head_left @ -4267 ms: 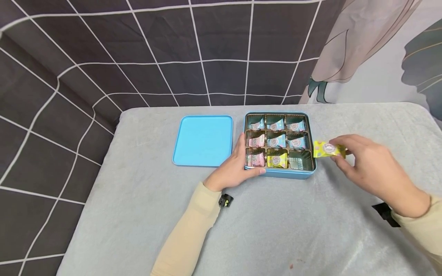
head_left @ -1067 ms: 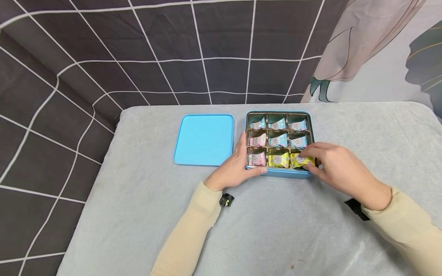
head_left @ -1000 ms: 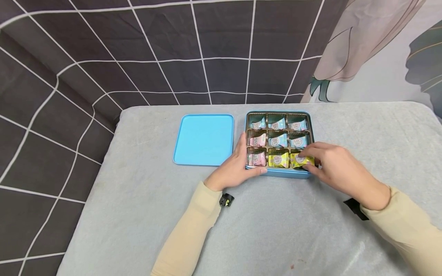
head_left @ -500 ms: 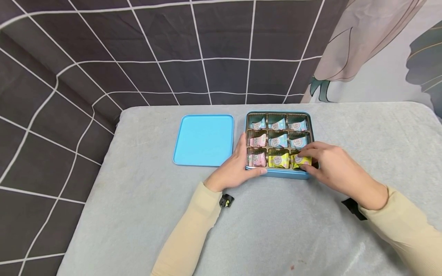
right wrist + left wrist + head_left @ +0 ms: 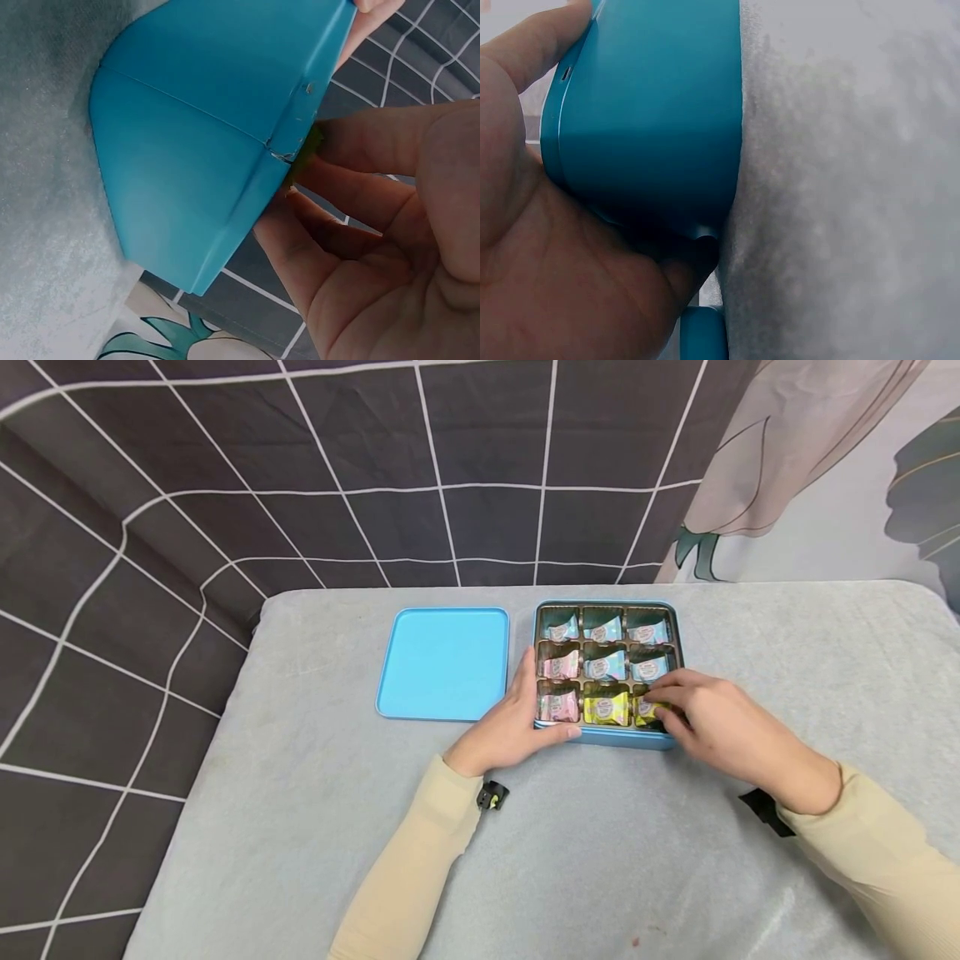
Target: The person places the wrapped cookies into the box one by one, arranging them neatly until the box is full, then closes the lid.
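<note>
A blue tin with a divided tray of nine-compartment layout, three rows by three, holds wrapped candies. My left hand grips its front left corner, thumb along the front rim and fingers against the left side; the left wrist view shows the tin's blue wall beside the palm. At the front right compartment, my right hand pinches a yellow candy, partly hidden by the fingers. In the right wrist view a yellow-green bit of candy wrapper shows between thumb and fingers at the rim.
Left of the tin lies the square blue lid on the grey cloth. Blue candies fill the back row and part of the middle; pink candies sit at left, another yellow candy front centre. A dark gridded curtain hangs behind.
My right hand has carried the yellow candy leftward from beside the tin into the front right compartment. Lately its fingers have shifted slightly, covering more of the candy. The left hand stays put.
</note>
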Demonstrator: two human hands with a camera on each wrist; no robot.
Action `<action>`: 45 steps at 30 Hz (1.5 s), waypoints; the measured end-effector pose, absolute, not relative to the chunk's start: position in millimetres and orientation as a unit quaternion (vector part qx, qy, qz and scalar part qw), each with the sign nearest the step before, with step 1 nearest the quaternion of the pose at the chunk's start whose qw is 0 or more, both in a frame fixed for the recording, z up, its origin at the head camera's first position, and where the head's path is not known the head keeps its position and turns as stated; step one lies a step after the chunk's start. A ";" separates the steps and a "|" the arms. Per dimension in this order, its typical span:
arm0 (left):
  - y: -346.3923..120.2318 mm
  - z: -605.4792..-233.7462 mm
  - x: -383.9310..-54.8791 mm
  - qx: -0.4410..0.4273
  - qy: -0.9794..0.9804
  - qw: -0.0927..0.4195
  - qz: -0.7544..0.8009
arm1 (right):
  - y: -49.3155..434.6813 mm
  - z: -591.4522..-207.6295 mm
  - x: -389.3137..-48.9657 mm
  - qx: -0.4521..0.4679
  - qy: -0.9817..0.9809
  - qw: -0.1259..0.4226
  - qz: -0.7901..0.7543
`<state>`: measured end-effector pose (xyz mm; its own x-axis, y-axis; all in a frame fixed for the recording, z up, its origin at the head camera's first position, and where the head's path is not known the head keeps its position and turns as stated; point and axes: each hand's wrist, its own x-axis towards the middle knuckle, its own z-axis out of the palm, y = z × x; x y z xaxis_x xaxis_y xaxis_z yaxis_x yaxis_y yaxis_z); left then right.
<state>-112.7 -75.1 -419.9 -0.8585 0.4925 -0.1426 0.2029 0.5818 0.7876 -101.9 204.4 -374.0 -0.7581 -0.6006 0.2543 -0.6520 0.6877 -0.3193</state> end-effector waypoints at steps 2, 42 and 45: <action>-75.2 -419.7 -112.5 0.198 0.873 0.177 0.410 | 204.0 -374.2 -101.7 0.345 -0.916 0.062 0.196; -75.1 -418.3 -113.2 0.196 0.872 0.178 0.411 | 201.2 -377.7 -107.6 0.362 -0.915 0.098 0.149; -75.2 -418.7 -113.3 0.196 0.872 0.176 0.412 | 200.2 -378.1 -108.3 0.360 -0.917 0.096 0.144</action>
